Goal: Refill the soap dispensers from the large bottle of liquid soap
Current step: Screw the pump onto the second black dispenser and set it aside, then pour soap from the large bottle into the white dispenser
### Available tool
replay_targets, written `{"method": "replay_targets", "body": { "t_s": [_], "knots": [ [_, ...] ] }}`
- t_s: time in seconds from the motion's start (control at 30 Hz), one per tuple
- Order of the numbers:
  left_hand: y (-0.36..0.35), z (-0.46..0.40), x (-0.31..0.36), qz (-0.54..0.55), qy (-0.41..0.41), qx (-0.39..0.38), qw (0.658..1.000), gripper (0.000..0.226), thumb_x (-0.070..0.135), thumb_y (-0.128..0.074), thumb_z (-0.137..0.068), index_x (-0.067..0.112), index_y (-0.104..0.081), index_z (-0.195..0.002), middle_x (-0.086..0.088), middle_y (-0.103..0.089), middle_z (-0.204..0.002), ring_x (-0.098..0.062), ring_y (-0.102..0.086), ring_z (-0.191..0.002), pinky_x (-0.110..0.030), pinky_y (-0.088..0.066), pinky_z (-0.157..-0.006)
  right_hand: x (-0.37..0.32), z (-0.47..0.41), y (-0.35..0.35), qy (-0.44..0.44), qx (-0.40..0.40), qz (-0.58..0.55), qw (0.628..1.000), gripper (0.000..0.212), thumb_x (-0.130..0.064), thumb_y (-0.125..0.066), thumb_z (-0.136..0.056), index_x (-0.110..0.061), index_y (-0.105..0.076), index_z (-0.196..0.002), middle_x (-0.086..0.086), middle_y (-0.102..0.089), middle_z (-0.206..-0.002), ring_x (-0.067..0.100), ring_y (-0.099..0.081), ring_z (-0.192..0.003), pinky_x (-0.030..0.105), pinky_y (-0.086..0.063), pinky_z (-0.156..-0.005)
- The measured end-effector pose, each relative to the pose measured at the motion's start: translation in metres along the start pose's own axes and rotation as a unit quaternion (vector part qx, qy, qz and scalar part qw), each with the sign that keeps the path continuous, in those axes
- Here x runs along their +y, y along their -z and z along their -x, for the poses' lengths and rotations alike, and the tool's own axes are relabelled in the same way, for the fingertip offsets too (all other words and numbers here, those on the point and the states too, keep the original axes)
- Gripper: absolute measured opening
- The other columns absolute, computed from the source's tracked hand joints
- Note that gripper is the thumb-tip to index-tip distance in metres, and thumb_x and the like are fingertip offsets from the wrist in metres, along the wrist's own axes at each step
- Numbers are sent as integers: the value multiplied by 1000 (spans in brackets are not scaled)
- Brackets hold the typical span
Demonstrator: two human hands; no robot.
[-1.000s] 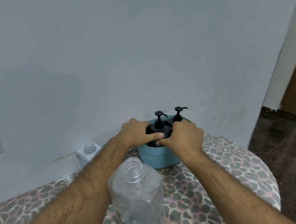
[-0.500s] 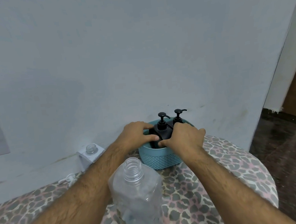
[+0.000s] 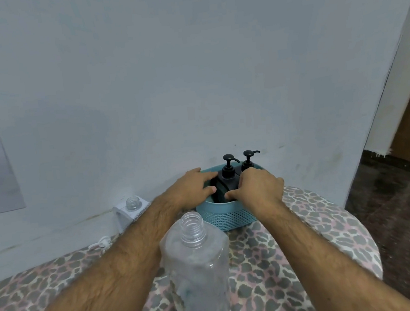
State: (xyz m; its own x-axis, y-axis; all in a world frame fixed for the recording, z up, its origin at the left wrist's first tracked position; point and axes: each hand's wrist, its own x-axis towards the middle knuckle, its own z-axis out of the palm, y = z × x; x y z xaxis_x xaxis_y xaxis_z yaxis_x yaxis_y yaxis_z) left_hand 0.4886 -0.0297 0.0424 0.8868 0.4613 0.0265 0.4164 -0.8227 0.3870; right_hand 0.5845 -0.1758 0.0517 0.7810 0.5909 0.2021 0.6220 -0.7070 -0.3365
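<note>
In the teal basket [image 3: 227, 218] | both hands, left hand [image 3: 189, 190] and right hand [image 3: 258, 189], clasp the front black pump dispenser [image 3: 228, 178] | lift straight up (rear dispenser [image 3: 248, 162] crowds it), keep upright.

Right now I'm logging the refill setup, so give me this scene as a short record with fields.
surface: table with leopard-print cloth
large bottle: clear, uncapped, upright, nearest the camera
basket: teal, holds two black pump dispensers
left hand: on the near dispenser inside the basket
right hand: on the same dispenser
white bottle: open, by the wall
white pump: lies beside it
</note>
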Motion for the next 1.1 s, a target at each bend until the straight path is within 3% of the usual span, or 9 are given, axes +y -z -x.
{"method": "replay_targets", "body": {
  "t_s": [0.07,0.2,0.33,0.4,0.63,0.77,0.9,1.0,1.1],
  "knots": [
    [7,8,7,20,-5,33,999,50,31,-55,-98,29,-44,-147,-9,-51,-145,-25,-35,-142,-41,-30,-115,1,3,0,6,5,-10,1000,33,-56,-74,-77,-26,-63,-81,-9,-61,-76,17,-54,-75,38,-35,-85],
    [29,36,18,81,-29,121,989,37,28,-58,-98,20,-60,-134,-4,-54,-143,-17,-41,-139,-25,-27,-109,5,17,-1,42,71,-88,993,33,-54,-66,-85,-28,-54,-69,-13,-59,-67,10,-56,-71,39,-40,-87],
    [46,70,17,115,-44,190,974,27,27,-60,-97,20,-68,-122,7,-62,-130,0,-47,-125,-4,-28,-90,-7,34,19,91,87,-233,964,32,-46,-68,-86,-25,-59,-63,-11,-61,-60,5,-56,-60,29,-43,-63],
    [51,90,14,136,-27,218,966,26,29,-61,-97,22,-69,-121,15,-62,-123,9,-45,-114,4,-28,-82,-19,45,36,104,66,-299,946,31,-43,-71,-85,-21,-63,-64,-10,-62,-60,5,-56,-58,27,-42,-59],
    [54,164,-18,202,67,312,926,32,31,-67,-92,23,-65,-123,8,-66,-125,-5,-58,-116,-26,-44,-102,-66,98,100,174,-14,-418,891,33,-39,-75,-84,-11,-64,-71,-8,-58,-62,10,-56,-61,30,-47,-62],
    [46,197,-41,212,133,323,913,46,27,-70,-90,15,-59,-133,1,-61,-134,-14,-57,-121,-29,-42,-102,-101,139,128,223,13,-417,881,25,-35,-74,-85,-17,-64,-70,-13,-57,-61,2,-51,-55,23,-42,-58],
    [38,222,-63,232,177,318,902,41,20,-65,-94,12,-58,-134,-5,-62,-133,-17,-57,-121,-27,-41,-100,-142,174,121,260,38,-392,882,14,-29,-68,-90,-18,-67,-98,-5,-67,-94,8,-62,-83,26,-49,-74],
    [35,236,-76,260,190,315,893,40,25,-63,-95,13,-59,-133,-3,-63,-131,-16,-58,-119,-33,-45,-104,-167,185,83,251,-12,-370,894,39,-23,-61,-95,-17,-53,-132,2,-53,-131,14,-54,-108,25,-41,-89],
    [33,249,-84,280,198,316,885,41,27,-62,-96,13,-57,-135,-1,-62,-130,-11,-57,-114,-30,-44,-101,-180,183,28,182,-63,-337,922,56,-15,-57,-95,-13,-35,-147,9,-36,-147,25,-42,-132,30,-36,-101]
  ]
}}
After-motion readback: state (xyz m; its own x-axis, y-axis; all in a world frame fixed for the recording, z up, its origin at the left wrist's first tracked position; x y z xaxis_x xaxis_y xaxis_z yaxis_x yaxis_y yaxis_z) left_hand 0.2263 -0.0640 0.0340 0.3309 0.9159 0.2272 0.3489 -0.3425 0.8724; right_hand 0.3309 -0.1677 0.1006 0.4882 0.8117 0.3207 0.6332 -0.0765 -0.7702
